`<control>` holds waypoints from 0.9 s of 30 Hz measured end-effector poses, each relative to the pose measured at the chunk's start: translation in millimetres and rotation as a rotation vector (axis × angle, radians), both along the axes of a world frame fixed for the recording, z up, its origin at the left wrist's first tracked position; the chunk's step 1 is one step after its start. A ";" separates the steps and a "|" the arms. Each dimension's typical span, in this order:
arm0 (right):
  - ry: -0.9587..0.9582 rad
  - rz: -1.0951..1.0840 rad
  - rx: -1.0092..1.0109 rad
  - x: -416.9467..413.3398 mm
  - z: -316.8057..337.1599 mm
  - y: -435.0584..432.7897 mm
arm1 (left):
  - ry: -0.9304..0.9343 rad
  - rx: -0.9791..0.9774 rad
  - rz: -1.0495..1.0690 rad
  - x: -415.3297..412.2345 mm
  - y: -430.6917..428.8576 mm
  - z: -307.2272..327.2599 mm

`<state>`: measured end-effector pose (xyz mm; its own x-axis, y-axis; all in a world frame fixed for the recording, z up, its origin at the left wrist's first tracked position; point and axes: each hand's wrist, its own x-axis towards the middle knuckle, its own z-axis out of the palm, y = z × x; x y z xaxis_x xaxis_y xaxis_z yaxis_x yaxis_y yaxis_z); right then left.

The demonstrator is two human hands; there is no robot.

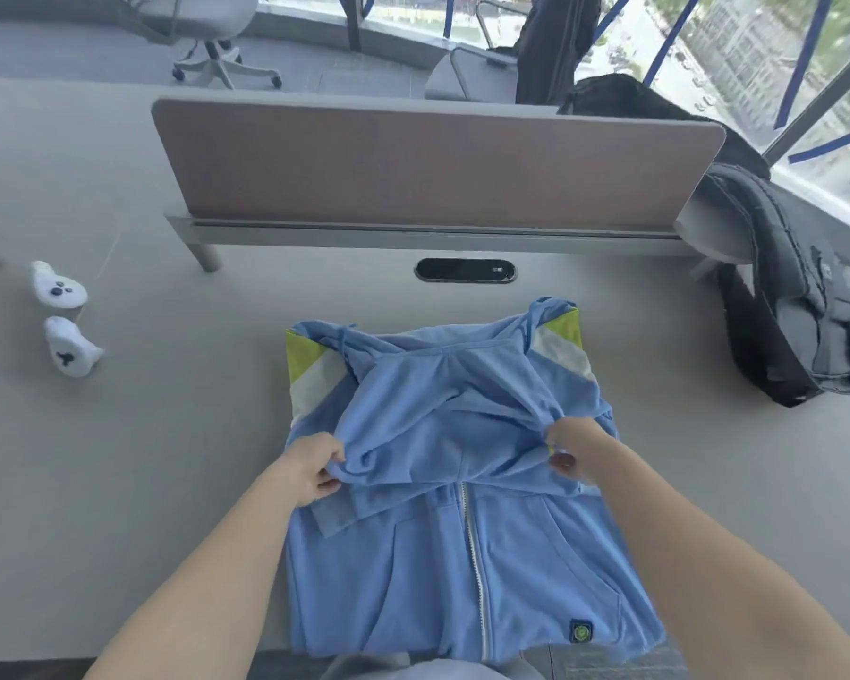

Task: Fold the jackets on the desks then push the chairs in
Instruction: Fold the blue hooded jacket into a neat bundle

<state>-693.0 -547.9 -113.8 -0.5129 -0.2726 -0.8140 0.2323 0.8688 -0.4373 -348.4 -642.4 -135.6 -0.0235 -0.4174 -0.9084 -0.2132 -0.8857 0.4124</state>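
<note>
Your left hand [310, 471]: fingers curled, pinching a bunched fold of the blue jacket [462, 571] at its left side; your right hand [577, 451]: fingers curled likewise, pinching the same fold at its right side; fold held up off the zip front. The blue jacket lies zip-up on the surface [168, 434], central, at the near edge; hem towards you, hood end towards the divider [438, 164]; long axis runs from you to the divider. Grey jacket [796, 311] heaped at the surface's right end, well apart.

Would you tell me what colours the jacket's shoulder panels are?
Lime green and white shoulder panels, head view.
</note>
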 end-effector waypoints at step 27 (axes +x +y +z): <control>-0.222 0.233 0.023 -60.0 5.5 -56.0 | 0.370 0.099 -0.057 -13.8 -70.0 26.7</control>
<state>-752.9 -603.9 -108.3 -0.2485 -0.3423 -0.9061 0.1139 0.9187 -0.3783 -362.2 -712.4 -108.9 -0.3782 -0.3166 -0.8699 -0.1161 -0.9160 0.3839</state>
